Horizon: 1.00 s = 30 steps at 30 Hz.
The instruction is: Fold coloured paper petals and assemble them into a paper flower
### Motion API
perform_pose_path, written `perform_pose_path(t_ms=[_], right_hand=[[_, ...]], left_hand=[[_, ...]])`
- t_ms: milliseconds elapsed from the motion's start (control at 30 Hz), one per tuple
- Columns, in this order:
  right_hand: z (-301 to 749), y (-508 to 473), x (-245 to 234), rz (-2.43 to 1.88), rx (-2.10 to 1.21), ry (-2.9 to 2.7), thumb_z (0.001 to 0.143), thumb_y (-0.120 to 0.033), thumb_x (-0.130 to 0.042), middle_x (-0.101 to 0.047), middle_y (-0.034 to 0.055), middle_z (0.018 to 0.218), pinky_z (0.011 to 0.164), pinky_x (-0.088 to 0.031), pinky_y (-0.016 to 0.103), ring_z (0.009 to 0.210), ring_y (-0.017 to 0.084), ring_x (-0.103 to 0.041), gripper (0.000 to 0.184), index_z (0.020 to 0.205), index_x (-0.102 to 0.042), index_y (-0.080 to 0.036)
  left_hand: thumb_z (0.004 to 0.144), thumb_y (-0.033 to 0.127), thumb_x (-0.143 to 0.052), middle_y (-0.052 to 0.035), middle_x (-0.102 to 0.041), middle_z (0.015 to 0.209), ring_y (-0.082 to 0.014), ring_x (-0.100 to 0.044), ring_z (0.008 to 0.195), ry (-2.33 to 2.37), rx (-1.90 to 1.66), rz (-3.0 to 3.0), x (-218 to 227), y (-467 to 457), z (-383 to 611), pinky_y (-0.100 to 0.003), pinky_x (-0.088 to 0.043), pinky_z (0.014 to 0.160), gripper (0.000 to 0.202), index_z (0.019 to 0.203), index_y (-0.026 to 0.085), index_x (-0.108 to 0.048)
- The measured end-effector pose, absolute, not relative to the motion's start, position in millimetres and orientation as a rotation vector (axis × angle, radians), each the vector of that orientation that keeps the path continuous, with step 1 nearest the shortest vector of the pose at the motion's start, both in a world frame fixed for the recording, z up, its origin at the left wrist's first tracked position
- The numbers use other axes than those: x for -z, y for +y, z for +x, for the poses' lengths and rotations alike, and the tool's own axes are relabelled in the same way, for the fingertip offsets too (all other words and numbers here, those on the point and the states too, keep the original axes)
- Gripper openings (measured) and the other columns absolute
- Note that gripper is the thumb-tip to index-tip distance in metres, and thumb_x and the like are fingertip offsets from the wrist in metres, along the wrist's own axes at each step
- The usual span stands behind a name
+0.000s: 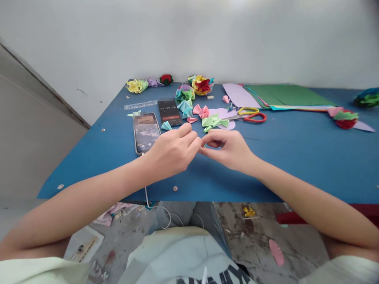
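Over the middle of the blue table, my left hand [177, 152] and my right hand [232, 150] meet at the fingertips. Both are closed in a pinch. Only a tiny greenish speck shows between the right fingers; the fingers hide the rest of what is held there. Just beyond the hands lie a folded light-green paper piece [214, 122] and a pink paper bow [201, 111]. Folded pale-blue paper pieces [185, 107] are a little left of them. Scissors [247, 115] with yellow and red handles rest on a lilac paper shape [230, 124].
A lit phone [146, 132] with a white cable lies left of my hands, beside a phone showing a timer [169, 112]. Behind them is a clear ruler [140, 105]. Crumpled paper flowers [203, 85] line the back. Coloured paper sheets [290, 96] are stacked at back right.
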State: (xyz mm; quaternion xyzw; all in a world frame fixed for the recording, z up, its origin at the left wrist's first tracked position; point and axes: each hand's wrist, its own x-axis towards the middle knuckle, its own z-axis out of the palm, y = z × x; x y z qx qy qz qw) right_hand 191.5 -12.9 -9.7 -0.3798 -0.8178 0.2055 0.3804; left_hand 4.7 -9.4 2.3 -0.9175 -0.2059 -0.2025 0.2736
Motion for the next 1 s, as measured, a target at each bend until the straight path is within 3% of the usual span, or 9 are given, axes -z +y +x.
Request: perform_pose_path(t_ms=[200,367,600,800,1000], right_hand=[[189.5,-12.7,9.7,-0.996,-0.519,-2.086,0.073,-0.024,-0.064,-0.042,-0.0047,0.056,0.05,-0.032,0.02,0.053,0.006,-0.037,0.012,0.068,-0.059,-0.014],[188.7,-14.1,16.3,-0.879,-0.432,-2.17,0.074,-0.014,-0.058,-0.053,-0.0017,0.065,0.058,-0.04,0.02,0.061,0.008,-0.048,0.002,0.072,-0.057,-0.015],[194.7,-4.1,21.4,-0.886,-0.446,-2.175,0.075,-0.015,-0.058,-0.063,0.0003,0.075,0.066,-0.045,0.022,0.068,0.01,-0.056,0.007,0.081,-0.06,-0.016],[196.4,1.3,21.4,-0.875,-0.394,-2.096,0.076,-0.018,-0.06,-0.064,0.0006,0.077,0.068,-0.047,0.023,0.07,0.011,-0.057,0.006,0.081,-0.061,-0.017],[196.7,0.1,22.1,-0.877,-0.269,-1.985,0.077,-0.02,-0.059,-0.065,0.0012,0.079,0.068,-0.049,0.026,0.07,0.012,-0.058,0.008,0.085,-0.059,-0.018]], left_hand=[[0.087,0.014,-0.037,-0.0062,-0.051,0.069,-0.0182,-0.044,0.071,-0.581,0.563,-2.491,1.2,-11.5,5.5,-0.029,-0.041,0.064,0.02,0.075,0.012,-0.052],[0.085,0.014,-0.04,-0.0064,-0.053,0.069,-0.0182,-0.044,0.07,-0.605,0.579,-2.569,4.8,-12.0,5.6,-0.03,-0.042,0.063,0.017,0.075,0.013,-0.052],[0.089,0.027,-0.04,-0.0079,-0.057,0.091,-0.019,-0.049,0.084,-1.067,1.26,-2.642,-9.5,-10.8,0.3,-0.036,-0.043,0.078,0.015,0.094,0.017,-0.05],[0.09,0.038,-0.038,-0.0053,-0.056,0.089,-0.0139,-0.053,0.079,-1.581,1.696,-2.811,-8.6,8.7,-2.5,-0.027,-0.046,0.066,0.025,0.093,0.016,-0.051],[0.087,0.04,-0.044,-0.0079,-0.057,0.095,-0.0157,-0.057,0.089,-1.821,2.109,-3.181,0.9,11.8,2.9,-0.029,-0.051,0.072,0.03,0.1,0.014,-0.051]])
